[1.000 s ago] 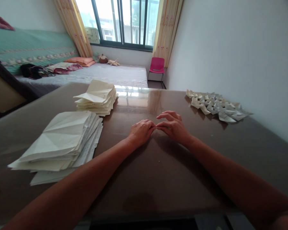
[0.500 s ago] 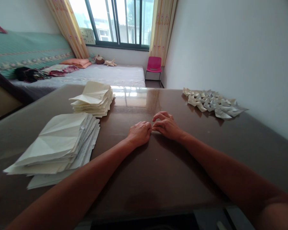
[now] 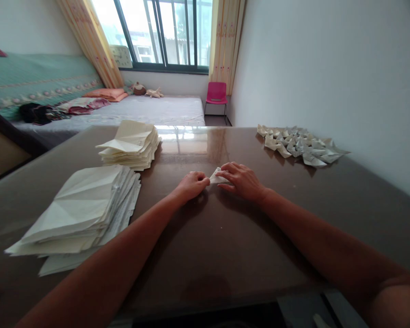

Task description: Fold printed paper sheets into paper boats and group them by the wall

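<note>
A small folded piece of pale paper (image 3: 216, 176) is between my hands, near the middle of the brown table. My left hand (image 3: 192, 185) pinches its left corner between thumb and fingers. From the right, my right hand (image 3: 241, 180) holds the other side, its fingers over the paper and hiding that end. Two stacks of creased sheets lie on the left: a larger white one (image 3: 80, 196) nearer me and a cream one (image 3: 131, 139) behind it. Several folded paper pieces (image 3: 295, 143) sit grouped at the back right.
The glossy brown table (image 3: 222, 259) fills the foreground, with a white wall along its right side. Beyond its far edge are a bed (image 3: 160, 109), a pink chair (image 3: 216, 94) and a window with curtains. A dark chair back stands at the far left.
My hands have moved slightly apart, my left hand leftward. The folded paper, almost wholly hidden before, now shows between them. The view has shifted a little.
</note>
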`<action>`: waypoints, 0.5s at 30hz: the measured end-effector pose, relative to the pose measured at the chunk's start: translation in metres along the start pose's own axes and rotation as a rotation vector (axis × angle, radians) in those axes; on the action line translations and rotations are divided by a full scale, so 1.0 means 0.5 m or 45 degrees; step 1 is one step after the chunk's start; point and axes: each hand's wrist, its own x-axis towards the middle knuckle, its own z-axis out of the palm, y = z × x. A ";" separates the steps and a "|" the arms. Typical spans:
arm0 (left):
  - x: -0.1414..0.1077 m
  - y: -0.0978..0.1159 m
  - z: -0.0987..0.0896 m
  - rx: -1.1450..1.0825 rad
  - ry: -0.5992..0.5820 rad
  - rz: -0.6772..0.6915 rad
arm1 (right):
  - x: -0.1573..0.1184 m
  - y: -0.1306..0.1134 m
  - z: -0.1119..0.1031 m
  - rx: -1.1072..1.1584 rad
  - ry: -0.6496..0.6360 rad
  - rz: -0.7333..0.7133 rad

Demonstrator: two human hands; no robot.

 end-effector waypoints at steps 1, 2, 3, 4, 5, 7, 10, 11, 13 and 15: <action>0.000 -0.001 -0.001 -0.107 -0.018 -0.021 | 0.002 -0.002 0.001 -0.036 -0.008 0.002; -0.001 -0.002 -0.002 -0.209 -0.036 -0.046 | 0.004 -0.004 0.001 -0.062 -0.016 0.002; -0.002 -0.002 -0.002 -0.301 -0.046 -0.071 | 0.005 -0.006 0.001 -0.077 -0.022 0.008; -0.003 -0.002 -0.002 -0.381 -0.042 -0.093 | 0.006 -0.008 0.001 -0.085 -0.018 0.027; -0.004 -0.002 -0.001 -0.448 -0.026 -0.106 | 0.006 -0.010 0.001 -0.086 -0.004 0.057; -0.006 -0.001 0.004 -0.540 -0.003 -0.108 | 0.006 -0.013 0.002 -0.059 0.046 0.144; -0.007 0.000 0.019 -0.545 -0.053 0.000 | 0.007 -0.022 0.006 0.048 0.111 0.245; -0.008 0.000 0.025 -0.531 -0.072 0.055 | 0.007 -0.025 0.008 0.106 0.118 0.260; -0.010 0.002 0.035 -0.524 -0.076 0.139 | 0.010 -0.028 0.014 0.255 0.123 0.278; -0.011 0.005 0.041 -0.549 -0.079 0.168 | 0.012 -0.027 0.021 0.449 0.116 0.300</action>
